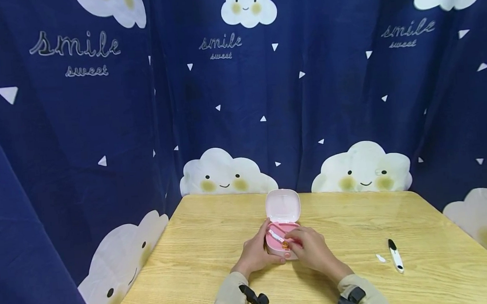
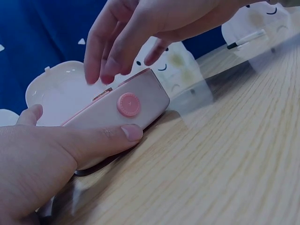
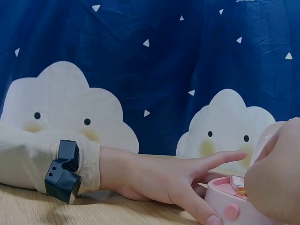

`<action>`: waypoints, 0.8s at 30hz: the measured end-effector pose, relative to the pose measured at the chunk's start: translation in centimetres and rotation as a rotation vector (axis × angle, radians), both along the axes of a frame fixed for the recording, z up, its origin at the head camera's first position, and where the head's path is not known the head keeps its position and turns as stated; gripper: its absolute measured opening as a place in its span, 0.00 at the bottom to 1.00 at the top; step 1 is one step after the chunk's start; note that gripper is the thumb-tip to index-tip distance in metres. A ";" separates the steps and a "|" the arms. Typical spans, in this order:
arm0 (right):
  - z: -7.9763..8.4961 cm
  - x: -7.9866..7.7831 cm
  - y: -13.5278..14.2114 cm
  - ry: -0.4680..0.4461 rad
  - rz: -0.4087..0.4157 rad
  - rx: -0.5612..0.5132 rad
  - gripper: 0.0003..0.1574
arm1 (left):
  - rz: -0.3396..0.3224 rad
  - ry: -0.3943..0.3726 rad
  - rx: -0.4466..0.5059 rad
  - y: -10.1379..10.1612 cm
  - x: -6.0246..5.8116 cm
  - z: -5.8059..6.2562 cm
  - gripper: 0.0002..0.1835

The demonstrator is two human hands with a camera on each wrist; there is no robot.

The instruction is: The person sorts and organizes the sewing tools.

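Note:
A small pink-and-white case [image 1: 277, 252] stands on the table with its pale lid [image 1: 283, 205] raised on the far side. My left hand [image 1: 255, 255] grips the case from the left, its thumb along the front near a round pink button [image 2: 129, 104]. Inside the pink compartment lie a white strip-like piece [image 1: 276, 236] and a small orange piece [image 1: 285, 245], both too small to identify. My right hand [image 1: 311, 247] reaches over the case from the right, fingers bent down at the contents. Nothing shows between its fingertips in the left wrist view.
To the right on the wooden table [image 1: 350, 220] lies a white pen-like tool [image 1: 396, 256] with a black end. Beside it is a small white piece [image 1: 380, 258]. A dark blue curtain [image 1: 240, 100] with cloud prints hangs behind the table and at its sides.

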State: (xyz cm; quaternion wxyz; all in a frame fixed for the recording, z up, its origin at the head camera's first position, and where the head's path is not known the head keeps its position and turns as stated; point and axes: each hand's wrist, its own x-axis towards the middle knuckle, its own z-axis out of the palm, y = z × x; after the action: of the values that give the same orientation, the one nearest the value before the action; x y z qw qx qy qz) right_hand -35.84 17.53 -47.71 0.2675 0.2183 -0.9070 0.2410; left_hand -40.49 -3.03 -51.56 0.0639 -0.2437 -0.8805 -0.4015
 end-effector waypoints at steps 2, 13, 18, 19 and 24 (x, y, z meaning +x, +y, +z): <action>0.1 0.1 0.3 -0.006 -0.006 -0.015 0.11 | 0.005 -0.001 0.002 0.0 0.0 0.0 0.70; 0.6 0.8 2.1 -0.026 -0.008 -0.073 0.13 | -0.005 -0.016 0.012 0.0 0.2 0.1 0.70; 0.7 1.0 3.5 -0.002 -0.019 -0.092 0.13 | -0.014 0.004 0.021 0.0 0.3 0.0 0.70; 0.7 1.1 3.9 0.010 -0.019 -0.096 0.13 | -0.018 0.011 0.027 0.0 0.3 0.0 0.69; 0.4 1.1 6.6 0.049 -0.051 -0.117 0.13 | -0.026 0.004 0.030 -0.1 0.3 0.1 0.69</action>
State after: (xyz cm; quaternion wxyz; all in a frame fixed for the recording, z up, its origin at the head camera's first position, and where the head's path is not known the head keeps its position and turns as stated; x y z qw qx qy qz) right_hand -34.70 24.16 -47.34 0.3078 0.1848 -0.8899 0.2813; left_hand -40.22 -3.12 -51.50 0.0641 -0.2552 -0.8710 -0.4149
